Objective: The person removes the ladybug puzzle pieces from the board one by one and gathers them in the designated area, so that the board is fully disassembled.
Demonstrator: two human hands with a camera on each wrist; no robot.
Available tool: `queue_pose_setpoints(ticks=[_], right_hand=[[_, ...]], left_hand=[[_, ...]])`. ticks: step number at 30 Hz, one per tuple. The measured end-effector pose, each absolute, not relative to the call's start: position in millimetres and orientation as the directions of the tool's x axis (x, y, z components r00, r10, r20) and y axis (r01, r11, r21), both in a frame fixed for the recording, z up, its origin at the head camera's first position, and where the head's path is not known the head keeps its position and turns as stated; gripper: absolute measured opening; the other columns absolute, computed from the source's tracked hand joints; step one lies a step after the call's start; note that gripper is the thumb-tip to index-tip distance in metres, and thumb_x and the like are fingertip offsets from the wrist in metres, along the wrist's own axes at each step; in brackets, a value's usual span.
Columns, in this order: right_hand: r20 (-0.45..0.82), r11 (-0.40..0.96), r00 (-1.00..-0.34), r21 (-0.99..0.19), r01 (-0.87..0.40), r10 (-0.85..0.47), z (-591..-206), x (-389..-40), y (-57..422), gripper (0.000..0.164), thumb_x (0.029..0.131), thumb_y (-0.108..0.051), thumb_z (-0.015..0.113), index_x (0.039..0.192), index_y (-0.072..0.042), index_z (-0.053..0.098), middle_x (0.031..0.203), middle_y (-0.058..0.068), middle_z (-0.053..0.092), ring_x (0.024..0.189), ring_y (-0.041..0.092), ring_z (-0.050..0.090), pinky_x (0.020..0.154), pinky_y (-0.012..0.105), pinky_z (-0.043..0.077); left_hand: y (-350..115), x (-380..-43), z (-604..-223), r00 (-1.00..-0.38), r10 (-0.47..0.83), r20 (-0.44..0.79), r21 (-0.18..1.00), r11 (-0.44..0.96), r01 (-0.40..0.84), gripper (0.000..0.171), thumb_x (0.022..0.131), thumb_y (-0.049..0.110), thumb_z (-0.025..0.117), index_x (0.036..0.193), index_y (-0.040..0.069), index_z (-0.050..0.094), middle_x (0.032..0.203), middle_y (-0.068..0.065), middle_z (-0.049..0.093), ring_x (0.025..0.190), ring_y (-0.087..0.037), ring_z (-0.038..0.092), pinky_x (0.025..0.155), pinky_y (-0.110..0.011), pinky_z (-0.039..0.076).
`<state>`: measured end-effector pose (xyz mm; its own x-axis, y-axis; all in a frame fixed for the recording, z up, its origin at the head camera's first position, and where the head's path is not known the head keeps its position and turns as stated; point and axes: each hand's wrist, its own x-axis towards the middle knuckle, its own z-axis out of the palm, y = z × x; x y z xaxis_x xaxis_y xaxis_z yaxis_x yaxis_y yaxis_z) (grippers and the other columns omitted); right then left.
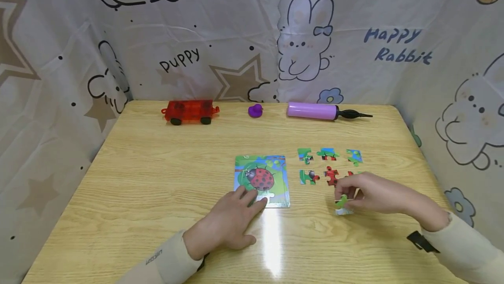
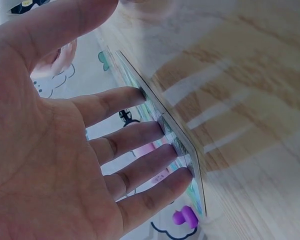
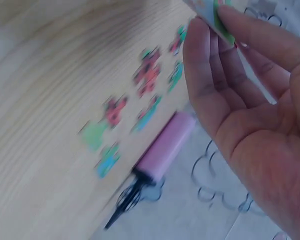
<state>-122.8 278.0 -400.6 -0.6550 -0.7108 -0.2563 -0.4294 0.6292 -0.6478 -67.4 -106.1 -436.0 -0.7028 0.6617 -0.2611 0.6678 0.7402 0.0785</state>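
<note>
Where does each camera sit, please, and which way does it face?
Head: worn on the head, facing forward and down at the pale wooden table; left hand, right hand and cream sleeves show.
Left wrist: worn there, facing past palm and fingers towards the square ladybird puzzle board; right hand behind, blurred.
Right wrist: worn there, facing past palm and fingers pinching a flat, partly green jigsaw piece.
Head and right wrist share the lilac cylindrical pump.

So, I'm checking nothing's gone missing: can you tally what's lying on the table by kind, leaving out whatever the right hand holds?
Loose puzzle pieces in view: 6
Puzzle board: 1
Red toy wagon: 1
Pump: 1
Small purple toy: 1
Total: 10
</note>
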Motion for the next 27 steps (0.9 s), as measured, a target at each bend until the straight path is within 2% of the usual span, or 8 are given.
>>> queue_pose_setpoints(ticks=[4, 12, 19, 27], right_hand=[[-0.270, 0.631, -0.652, -0.656, -0.414, -0.708, -405, -118, 301, 0.018, 0.095, -0.011, 0.077, 0.101, -0.026, 0.069, 0.094, -0.013, 0.071, 0.083, -0.001, 0.065, 0.067, 0.023, 0.055], [-0.266, 0.670, -0.709, -0.639, -0.377, -0.653, -422, -109, 331, 0.020, 0.090, -0.007, 0.080, 0.099, -0.022, 0.070, 0.091, -0.010, 0.071, 0.079, -0.002, 0.062, 0.065, 0.023, 0.054], [-0.231, 0.723, -0.765, -0.566, -0.397, -0.601, -430, -109, 333, 0.025, 0.086, -0.001, 0.080, 0.099, -0.021, 0.075, 0.087, -0.012, 0.070, 0.076, -0.005, 0.059, 0.064, 0.022, 0.053], [-0.221, 0.793, -0.806, -0.442, -0.419, -0.549, -433, -107, 325, 0.022, 0.084, -0.006, 0.086, 0.101, -0.018, 0.080, 0.083, -0.013, 0.065, 0.072, -0.006, 0.051, 0.061, 0.021, 0.048]], left_hand=[[-106, -67, -436, -0.702, 0.662, -0.262, 0.079, 0.740, 0.668, 0.088, 0.087, 0.058, 0.075, 0.161, 0.022, 0.044, 0.149, -0.004, 0.051, 0.124, -0.024, 0.047, 0.102, -0.039, 0.053], [-106, -66, -436, -0.705, 0.656, -0.270, 0.072, 0.743, 0.665, 0.089, 0.087, 0.060, 0.075, 0.161, 0.023, 0.043, 0.151, -0.003, 0.050, 0.128, -0.024, 0.048, 0.107, -0.040, 0.052], [-107, -66, -436, -0.704, 0.657, -0.267, 0.080, 0.744, 0.664, 0.089, 0.087, 0.059, 0.074, 0.162, 0.023, 0.042, 0.152, -0.004, 0.050, 0.128, -0.024, 0.048, 0.108, -0.041, 0.051], [-107, -67, -436, -0.703, 0.662, -0.260, 0.068, 0.739, 0.670, 0.088, 0.087, 0.059, 0.074, 0.161, 0.022, 0.043, 0.149, -0.003, 0.051, 0.125, -0.023, 0.048, 0.106, -0.039, 0.051]])
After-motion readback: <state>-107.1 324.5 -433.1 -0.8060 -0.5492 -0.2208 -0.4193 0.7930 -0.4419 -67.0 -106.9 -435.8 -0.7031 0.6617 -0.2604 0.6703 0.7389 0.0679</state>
